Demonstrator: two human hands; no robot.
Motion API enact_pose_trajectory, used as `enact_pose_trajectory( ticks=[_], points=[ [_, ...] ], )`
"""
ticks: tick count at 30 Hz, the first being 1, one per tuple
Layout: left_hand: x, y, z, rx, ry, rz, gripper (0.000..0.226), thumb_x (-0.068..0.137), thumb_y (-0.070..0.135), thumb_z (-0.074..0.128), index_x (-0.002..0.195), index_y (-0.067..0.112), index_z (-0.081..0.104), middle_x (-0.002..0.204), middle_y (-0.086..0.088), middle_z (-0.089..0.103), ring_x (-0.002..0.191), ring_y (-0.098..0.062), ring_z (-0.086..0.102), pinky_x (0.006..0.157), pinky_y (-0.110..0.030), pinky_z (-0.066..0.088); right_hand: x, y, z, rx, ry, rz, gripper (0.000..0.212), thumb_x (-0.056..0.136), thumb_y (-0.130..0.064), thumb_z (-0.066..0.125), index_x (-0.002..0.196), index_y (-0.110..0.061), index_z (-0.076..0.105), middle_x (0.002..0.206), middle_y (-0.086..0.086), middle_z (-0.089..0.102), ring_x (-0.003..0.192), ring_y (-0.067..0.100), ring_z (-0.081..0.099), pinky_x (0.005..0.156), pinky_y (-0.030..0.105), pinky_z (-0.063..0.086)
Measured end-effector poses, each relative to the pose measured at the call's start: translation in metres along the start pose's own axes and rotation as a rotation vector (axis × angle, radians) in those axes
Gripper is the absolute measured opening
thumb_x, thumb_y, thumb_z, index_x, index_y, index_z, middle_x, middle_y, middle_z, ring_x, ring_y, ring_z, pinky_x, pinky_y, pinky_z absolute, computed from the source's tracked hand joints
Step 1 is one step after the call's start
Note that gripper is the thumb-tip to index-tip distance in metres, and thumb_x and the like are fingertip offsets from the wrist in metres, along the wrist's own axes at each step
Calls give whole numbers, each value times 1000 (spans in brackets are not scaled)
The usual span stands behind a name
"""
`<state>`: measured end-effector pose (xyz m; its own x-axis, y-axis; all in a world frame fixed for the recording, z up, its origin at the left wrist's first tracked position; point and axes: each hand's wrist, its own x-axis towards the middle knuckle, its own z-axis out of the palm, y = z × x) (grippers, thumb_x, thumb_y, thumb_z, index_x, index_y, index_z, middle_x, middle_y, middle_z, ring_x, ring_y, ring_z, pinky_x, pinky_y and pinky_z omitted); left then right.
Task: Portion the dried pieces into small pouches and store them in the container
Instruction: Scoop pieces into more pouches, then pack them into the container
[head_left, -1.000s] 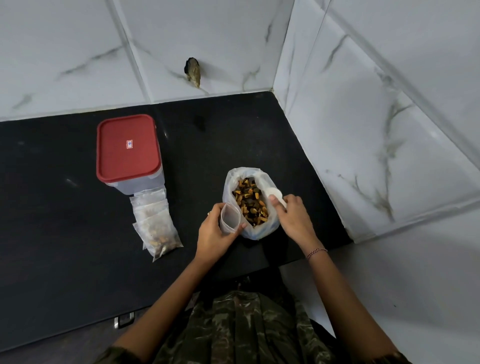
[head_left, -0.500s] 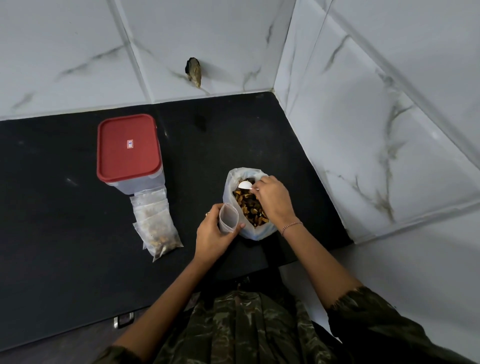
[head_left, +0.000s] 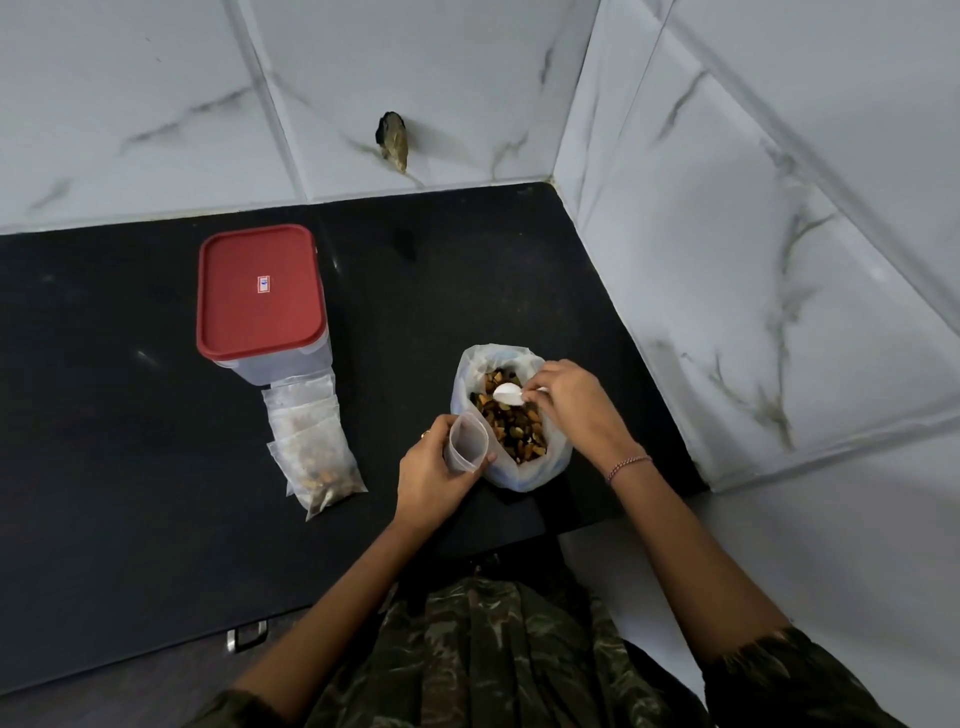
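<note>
So the left grip (head_left: 434, 475) is curled round a small clear pouch (head_left: 467, 441), holding its mouth open just beside the left rim of the white plastic bag (head_left: 511, 470); the bag sits near the right edge of the black desk (head_left: 130, 467), toward the front corner, and it's full of brown and orange dried pieces (head_left: 514, 426); right grip (head_left: 569, 402) pinches the handle of a little white spoon (head_left: 508, 393), bowl right over the pieces inside the bag; can't tell if anything's in the bowl tbh; the container (head_left: 260, 296) stands toward the back edge with its red lid on; a few filled pouches (head_left: 317, 457) lie overlapping just in front of it, the farthest one up against its front wall; thin bracelet (head_left: 628, 462) on the right wrist.
</note>
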<state>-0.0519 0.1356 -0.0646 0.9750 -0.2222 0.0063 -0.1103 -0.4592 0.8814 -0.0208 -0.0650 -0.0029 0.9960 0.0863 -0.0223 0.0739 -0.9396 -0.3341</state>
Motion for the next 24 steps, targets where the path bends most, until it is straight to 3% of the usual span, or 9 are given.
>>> enact_pose_trajectory(
  ticks=[4,8,13,19,24],
  points=[
    [-1,1,0,-13,-5,-3,42,77,40,76,109,21,57,101,13,64,93,-3,62,78,-31,55,5,-4,7,-53,-27,-14,24,95,-23,51,109,-12,67,107,1,61,102,12,51,88,21,37],
    [-2,2,1,-9,13,2,41,77,40,77,108,20,58,99,11,64,90,-4,62,77,-29,55,-2,-9,22,-82,39,-62,22,95,-21,51,104,-11,68,105,2,63,100,13,53,90,25,41],
    [-3,0,4,-27,22,-10,36,77,39,77,99,17,60,90,10,65,82,-5,62,70,-30,54,-13,-9,24,-88,-5,-104,25,96,-20,48,110,-10,67,108,3,62,101,14,53,92,24,41],
    [-5,2,7,-14,22,-7,34,76,36,78,98,18,60,90,11,65,82,-4,62,70,-27,54,-14,-4,14,-47,44,-14,23,95,-18,50,107,-10,68,104,4,63,97,14,53,87,23,42],
    [-6,3,8,4,2,4,35,76,36,78,102,20,60,91,12,66,83,-2,63,70,-23,54,-5,-13,18,-136,-38,-39,21,92,-17,55,109,-11,65,108,3,60,103,14,52,91,24,41]
  ],
)
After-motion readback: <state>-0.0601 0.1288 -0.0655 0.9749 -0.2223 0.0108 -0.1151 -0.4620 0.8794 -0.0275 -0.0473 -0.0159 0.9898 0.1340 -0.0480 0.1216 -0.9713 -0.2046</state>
